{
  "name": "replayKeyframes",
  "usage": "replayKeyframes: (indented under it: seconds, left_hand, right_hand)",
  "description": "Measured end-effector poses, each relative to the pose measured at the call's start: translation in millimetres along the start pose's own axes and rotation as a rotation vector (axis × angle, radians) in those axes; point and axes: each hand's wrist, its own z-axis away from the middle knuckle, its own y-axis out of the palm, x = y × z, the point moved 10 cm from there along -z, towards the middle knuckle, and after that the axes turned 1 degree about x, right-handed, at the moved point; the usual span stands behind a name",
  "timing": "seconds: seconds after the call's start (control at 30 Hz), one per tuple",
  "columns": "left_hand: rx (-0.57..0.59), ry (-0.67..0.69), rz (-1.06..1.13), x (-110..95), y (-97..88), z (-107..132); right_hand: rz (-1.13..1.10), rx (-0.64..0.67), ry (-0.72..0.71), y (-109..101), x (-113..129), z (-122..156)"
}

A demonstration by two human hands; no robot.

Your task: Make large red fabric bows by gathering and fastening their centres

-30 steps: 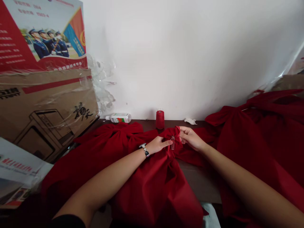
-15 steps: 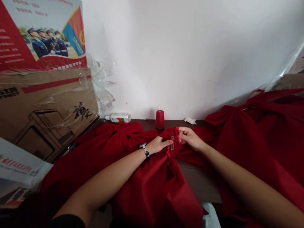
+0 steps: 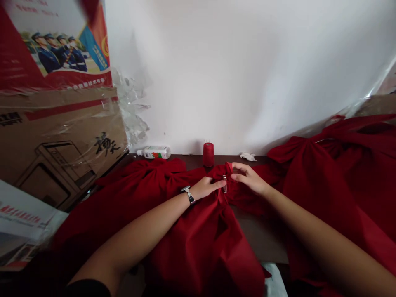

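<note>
left hand: grip closed on gathered red cloth, thumb at small shiny oblong clip | right hand: at cloth's edge, grip cannot be told | cloth: over dark-brown bench, before red thread cone

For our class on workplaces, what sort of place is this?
Probably a makeshift sewing spot: a spool of red thread stands near the wall, and gathered red cloth covers much of the table.

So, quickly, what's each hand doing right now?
Left hand: closed on the gathered red cloth, thumb at a small shiny piece.
Right hand: at the cloth's edge, thumb and forefinger parted; whether it grips anything can't be told.
</note>
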Motion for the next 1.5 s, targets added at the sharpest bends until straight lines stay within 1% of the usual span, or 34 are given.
replayKeyframes:
  seconds: [0.13,0.2,0.3,0.4,0.47,0.5,0.6,0.67,0.87,1.03,1.17,1.3,1.4,1.5]
  left_hand:
    - [-0.005,0.010,0.008,-0.4,0.4,-1.0]
    - [-0.006,0.010,0.015,0.6,1.6,-3.1]
    - [-0.012,0.052,0.037,-1.6,4.1,-8.0]
    - [-0.015,0.072,0.041,-2.5,6.6,-11.9]
    - [-0.019,0.062,0.028,-1.4,7.1,-12.5]
    - [-0.017,0.055,0.024,-0.7,7.4,-12.1]
    - [0.011,0.046,0.034,0.4,10.2,-10.3]
    - [0.025,0.061,0.052,0.1,12.1,-9.7]
    - [0.013,0.065,0.056,1.1,12.7,-11.2]
    - [-0.009,0.087,0.084,-2.6,10.5,-12.2]
    - [-0.003,0.062,0.075,1.9,12.2,-14.0]
    - [-0.001,0.051,0.084,3.6,15.8,-20.7]
    - [-0.038,0.043,0.084,2.4,16.1,-28.3]
    - [-0.068,0.043,0.054,1.1,16.7,-33.5]
  right_hand:
    - [0.018,-0.038,-0.007,0.6,-0.8,-0.1]
    - [0.062,-0.085,-0.028,-3.7,-2.1,0.0]
    - [0.117,-0.168,-0.069,-11.8,-3.3,0.7]
    - [0.131,-0.210,-0.094,-16.0,-3.2,1.3]
    - [0.116,-0.195,-0.106,-16.0,-1.1,1.0]
    - [0.106,-0.166,-0.103,-14.4,-0.5,0.5]
    - [0.056,-0.035,-0.040,-7.2,-3.8,-0.6]
    - [0.025,0.014,0.011,-5.8,-7.9,-0.1]
    - [0.060,-0.006,0.031,-11.0,-10.0,0.4]
    - [0.094,-0.093,-0.044,-16.1,-5.0,1.3]
    - [0.147,-0.139,-0.090,-18.6,-3.9,3.7]
    - [0.146,-0.116,-0.112,-20.6,-3.3,3.3]
    - [0.108,-0.104,-0.112,-26.6,-3.1,1.8]
    - [0.101,-0.127,-0.110,-34.3,-4.1,2.5]
